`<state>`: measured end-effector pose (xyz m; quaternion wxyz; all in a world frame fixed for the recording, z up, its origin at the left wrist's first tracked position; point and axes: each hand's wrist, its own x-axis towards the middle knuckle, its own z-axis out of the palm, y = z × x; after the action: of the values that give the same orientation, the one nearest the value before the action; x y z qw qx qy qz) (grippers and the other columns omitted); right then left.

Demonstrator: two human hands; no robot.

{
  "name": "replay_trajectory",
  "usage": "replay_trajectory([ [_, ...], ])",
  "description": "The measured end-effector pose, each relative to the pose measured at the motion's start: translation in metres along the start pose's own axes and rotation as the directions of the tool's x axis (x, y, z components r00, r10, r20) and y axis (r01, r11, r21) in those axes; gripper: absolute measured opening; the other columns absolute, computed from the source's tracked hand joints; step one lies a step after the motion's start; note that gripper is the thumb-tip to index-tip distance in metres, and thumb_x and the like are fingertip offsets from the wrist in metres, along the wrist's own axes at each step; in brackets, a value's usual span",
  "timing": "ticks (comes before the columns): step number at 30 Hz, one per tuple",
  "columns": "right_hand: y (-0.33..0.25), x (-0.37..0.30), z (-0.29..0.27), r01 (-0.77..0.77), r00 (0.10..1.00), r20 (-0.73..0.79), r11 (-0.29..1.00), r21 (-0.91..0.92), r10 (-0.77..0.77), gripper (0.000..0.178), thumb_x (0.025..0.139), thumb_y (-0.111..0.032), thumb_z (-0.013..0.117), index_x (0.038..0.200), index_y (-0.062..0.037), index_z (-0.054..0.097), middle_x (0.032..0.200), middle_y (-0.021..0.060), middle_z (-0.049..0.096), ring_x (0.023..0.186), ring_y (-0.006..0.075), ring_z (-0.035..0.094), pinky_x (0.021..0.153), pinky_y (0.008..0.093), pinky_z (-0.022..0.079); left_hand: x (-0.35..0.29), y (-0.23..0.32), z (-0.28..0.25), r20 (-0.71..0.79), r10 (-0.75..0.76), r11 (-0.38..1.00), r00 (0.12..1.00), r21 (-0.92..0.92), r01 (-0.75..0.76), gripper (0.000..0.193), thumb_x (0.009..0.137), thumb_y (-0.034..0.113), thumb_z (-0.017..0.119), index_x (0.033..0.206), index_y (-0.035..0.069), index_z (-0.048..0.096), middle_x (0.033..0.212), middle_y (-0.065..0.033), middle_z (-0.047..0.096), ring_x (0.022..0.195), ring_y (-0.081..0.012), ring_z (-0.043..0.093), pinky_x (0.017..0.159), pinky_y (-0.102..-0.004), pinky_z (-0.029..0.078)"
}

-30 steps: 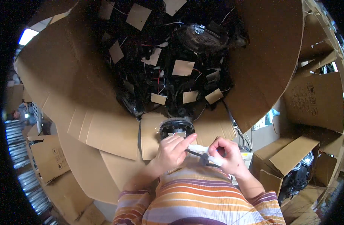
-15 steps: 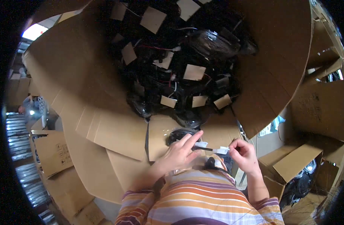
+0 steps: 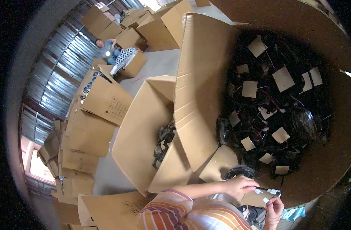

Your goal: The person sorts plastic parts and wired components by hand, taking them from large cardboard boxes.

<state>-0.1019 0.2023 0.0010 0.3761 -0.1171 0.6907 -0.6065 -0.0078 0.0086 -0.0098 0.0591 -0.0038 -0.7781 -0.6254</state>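
My left hand (image 3: 238,186) reaches across a flap of the big carton, its fingers closed at the end of a short black cable (image 3: 264,189). A white connector (image 3: 274,191) sits at the cable's far end. Just below it, my right hand (image 3: 274,209) pinches a small white piece (image 3: 265,200), apart from that connector; its exact kind is too small to tell. Beside my left hand lies a black round part with a shiny clear face (image 3: 239,171), like a lamp, on the cardboard.
The large open carton (image 3: 200,76) on the right holds many dark glossy parts with wires and cardboard squares (image 3: 283,79). Left of it stands another open carton (image 3: 135,142) with dark pieces inside. More cartons (image 3: 106,101) line the corrugated wall. A person (image 3: 106,49) sits far off.
The view has swung left, so the big carton now lies to the right. My left hand's fingers, stretched over the lamp-like part before, are now at the cable. My right hand still pinches something white.
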Motion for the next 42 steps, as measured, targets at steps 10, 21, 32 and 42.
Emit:
replay_trajectory([
  [10,-0.015,-0.014,0.006,-0.031,1.0,0.006,0.997,0.065,0.031,0.003,0.072,-0.005,0.051,0.07,-0.0032,0.05,0.065,-0.0007,0.047,0.062,0.0062,0.042,0.056,0.0187,0.035,0.002,0.007,0.003,0.074,-0.087,0.991,0.993,-0.097,0.094,0.023,0.077,0.009,0.046,0.098,0.003,0.051,0.072,-0.0141,0.056,0.059,-0.0194,0.054,0.055,-0.0274,0.041],
  [21,-0.033,0.0,0.004,0.014,0.994,0.106,1.0,-0.012,-0.013,0.009,0.073,-0.01,0.051,0.073,-0.0011,0.05,0.063,-0.0002,0.048,0.058,0.0049,0.042,0.051,0.0189,0.036,0.006,0.006,-0.015,0.088,-0.225,0.952,0.97,-0.194,0.238,0.019,0.074,0.001,0.046,0.092,-0.001,0.053,0.068,-0.0056,0.049,0.06,-0.0118,0.047,0.054,-0.0216,0.038],
  [32,-0.033,-0.003,-0.007,-0.051,0.987,0.161,0.986,0.156,0.025,0.009,0.074,-0.01,0.05,0.074,-0.0014,0.051,0.067,-0.0028,0.049,0.063,0.0041,0.042,0.057,0.0176,0.035,0.003,0.003,-0.015,0.161,-0.147,0.982,0.976,-0.099,0.164,0.019,0.072,-0.001,0.048,0.091,-0.001,0.054,0.077,-0.0076,0.052,0.071,-0.0157,0.047,0.063,-0.0232,0.038],
  [42,-0.041,0.001,-0.002,0.096,0.994,0.081,0.955,-0.281,-0.076,0.006,0.069,-0.004,0.05,0.065,-0.0005,0.049,0.058,0.0017,0.047,0.051,0.0059,0.041,0.046,0.0184,0.034,0.003,0.005,-0.012,0.146,-0.023,0.997,0.989,0.078,0.011,0.026,0.067,-0.005,0.052,0.091,0.003,0.055,0.073,-0.0081,0.05,0.062,-0.017,0.048,0.054,-0.024,0.039],
])
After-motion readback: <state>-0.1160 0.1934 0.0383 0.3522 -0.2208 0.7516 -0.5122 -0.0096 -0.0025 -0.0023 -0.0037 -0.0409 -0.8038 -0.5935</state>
